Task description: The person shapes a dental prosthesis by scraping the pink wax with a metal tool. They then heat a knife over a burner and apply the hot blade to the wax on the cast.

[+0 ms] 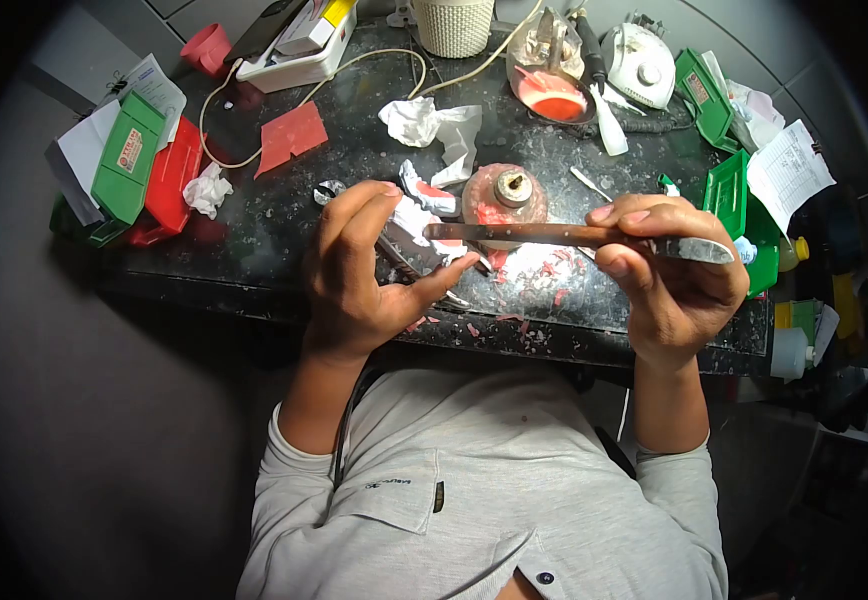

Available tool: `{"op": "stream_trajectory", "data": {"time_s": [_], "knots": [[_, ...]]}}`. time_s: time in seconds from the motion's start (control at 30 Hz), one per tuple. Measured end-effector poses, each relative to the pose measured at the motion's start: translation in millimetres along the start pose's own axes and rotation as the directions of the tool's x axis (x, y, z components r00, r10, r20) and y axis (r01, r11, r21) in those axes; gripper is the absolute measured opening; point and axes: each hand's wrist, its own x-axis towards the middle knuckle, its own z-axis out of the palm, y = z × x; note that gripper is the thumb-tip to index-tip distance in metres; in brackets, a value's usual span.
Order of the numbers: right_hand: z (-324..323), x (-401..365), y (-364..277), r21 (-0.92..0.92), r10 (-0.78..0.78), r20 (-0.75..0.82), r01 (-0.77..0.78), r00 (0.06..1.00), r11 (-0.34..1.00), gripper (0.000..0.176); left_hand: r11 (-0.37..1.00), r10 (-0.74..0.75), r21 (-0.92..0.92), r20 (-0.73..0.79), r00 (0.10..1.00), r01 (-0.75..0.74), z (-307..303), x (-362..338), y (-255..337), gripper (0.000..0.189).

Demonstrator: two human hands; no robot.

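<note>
My right hand [669,265] pinches a knife with a riveted brown wooden handle [544,234]. Its short metal blade [699,249] points to the right, and the handle's butt end reaches left to the white piece. My left hand [359,270] curls around a white plaster-like piece [409,222] with metal parts under it; the fingers hide much of it. Between the hands, behind the knife handle, stands a round glass spirit lamp [504,200] with a wick on top. Pink wax shavings [559,270] lie on the brightly lit worktop below.
The dark worktop [354,105] holds a pink wax sheet [292,137], crumpled paper [410,121] and a pan of pink wax [554,105]. A respirator mask [640,65] sits at the back. Green trays [129,160] with papers stand left and right. A cable [374,52] crosses the back.
</note>
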Motion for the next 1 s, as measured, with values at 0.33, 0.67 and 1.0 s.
{"op": "stream_trajectory", "data": {"time_s": [0.33, 0.67, 1.0], "knots": [[4, 1, 0, 0.03, 0.028, -0.058, -0.026, 0.998, 0.999, 0.028, 1.0, -0.007, 0.018, 0.003, 1.0, 0.007, 1, -3, -1, 0.081], [-6, 4, -3, 0.086, 0.2, -0.168, -0.188, 0.965, 0.978, 0.021, 0.968, -0.124, -0.202, 0.131, 0.984, 0.149, -3, -5, -1, 0.082], [-5, 2, -4, 0.185, 0.278, -0.092, -0.258, 0.956, 0.948, 0.022, 0.972, 0.028, -0.235, 0.175, 0.984, 0.014, -6, 1, -1, 0.082]]}}
